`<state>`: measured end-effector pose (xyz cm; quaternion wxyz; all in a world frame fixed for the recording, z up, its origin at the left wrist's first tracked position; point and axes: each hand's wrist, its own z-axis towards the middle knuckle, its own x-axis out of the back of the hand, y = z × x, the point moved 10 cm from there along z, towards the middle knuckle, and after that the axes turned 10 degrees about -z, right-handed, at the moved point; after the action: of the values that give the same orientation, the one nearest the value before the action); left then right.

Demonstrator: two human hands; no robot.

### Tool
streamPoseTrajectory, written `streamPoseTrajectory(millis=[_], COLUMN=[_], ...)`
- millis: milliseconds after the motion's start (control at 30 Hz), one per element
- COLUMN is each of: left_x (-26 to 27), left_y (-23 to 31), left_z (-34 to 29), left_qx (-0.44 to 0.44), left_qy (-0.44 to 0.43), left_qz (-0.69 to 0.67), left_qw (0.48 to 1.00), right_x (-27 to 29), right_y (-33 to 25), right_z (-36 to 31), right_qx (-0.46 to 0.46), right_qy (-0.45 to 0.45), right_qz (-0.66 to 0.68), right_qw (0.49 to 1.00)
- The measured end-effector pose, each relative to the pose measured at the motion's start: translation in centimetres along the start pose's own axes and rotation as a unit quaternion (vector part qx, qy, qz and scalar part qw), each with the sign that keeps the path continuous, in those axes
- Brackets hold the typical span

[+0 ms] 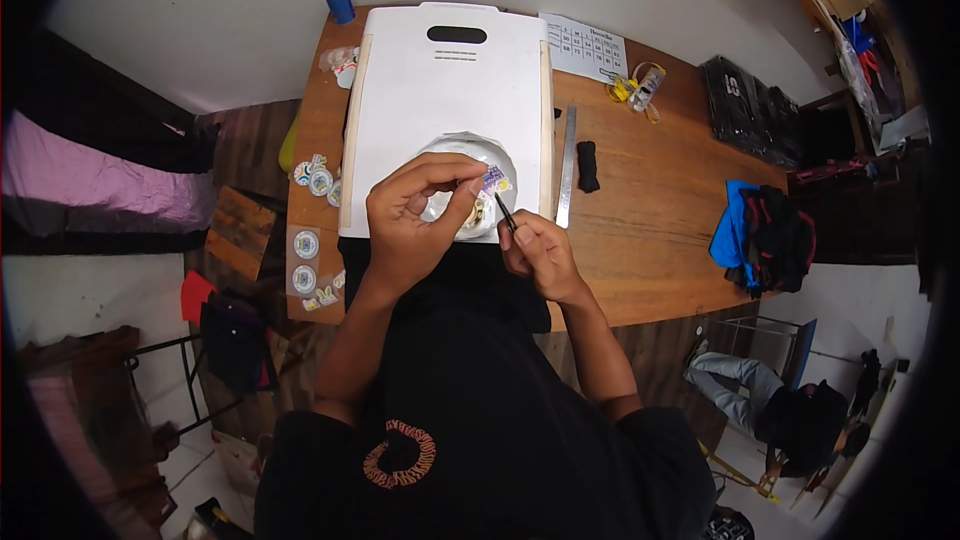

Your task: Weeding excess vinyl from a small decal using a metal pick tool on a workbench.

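My left hand (418, 212) pinches a small purple-and-yellow printed piece (494, 180) between thumb and fingertips. A slim black pointed tool (506, 212) is in the closed fingers of my right hand (543, 255). Its tip reaches up close to the printed piece; I cannot tell whether they touch. Below both hands is a round whitish dish (463, 144) with a shiny, crinkled edge, partly hidden by my left hand. Some small pale and yellowish bits (479, 214) show in it. The dish rests on the near end of a white board (400, 90) with a slot handle.
On the wooden table (650, 210), a metal ruler (567, 170) and a black rolled cloth (588, 166) lie right of the board. Round sticker sheets (305, 262) lie left. A blue can (338, 0) stands at the back. Folded clothes (775, 240) sit far right; another person (790, 410) is beyond.
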<state>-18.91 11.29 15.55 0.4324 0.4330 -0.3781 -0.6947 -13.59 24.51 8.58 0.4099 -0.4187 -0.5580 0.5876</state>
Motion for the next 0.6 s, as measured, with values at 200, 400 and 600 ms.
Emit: streamPoseTrajectory(millis=[200,400,600], left_x=[-0.02,0.14,0.39], left_y=[-0.07,-0.21,-0.23], left_z=[0.01,-0.07,-0.02], left_qx=[0.005,0.003,0.009], left_qy=[0.002,0.005,0.015], left_qz=[0.0,0.001,-0.012], left_qw=[1.0,1.0,1.0], right_x=[0.06,-0.03,-0.12], right_y=[0.08,-0.05,0.08], right_z=[0.02,0.09,0.19], right_qx=[0.002,0.001,0.002], right_qy=[0.0,0.006,0.001], right_qz=[0.0,-0.003,-0.001], right_qw=[1.0,1.0,1.0])
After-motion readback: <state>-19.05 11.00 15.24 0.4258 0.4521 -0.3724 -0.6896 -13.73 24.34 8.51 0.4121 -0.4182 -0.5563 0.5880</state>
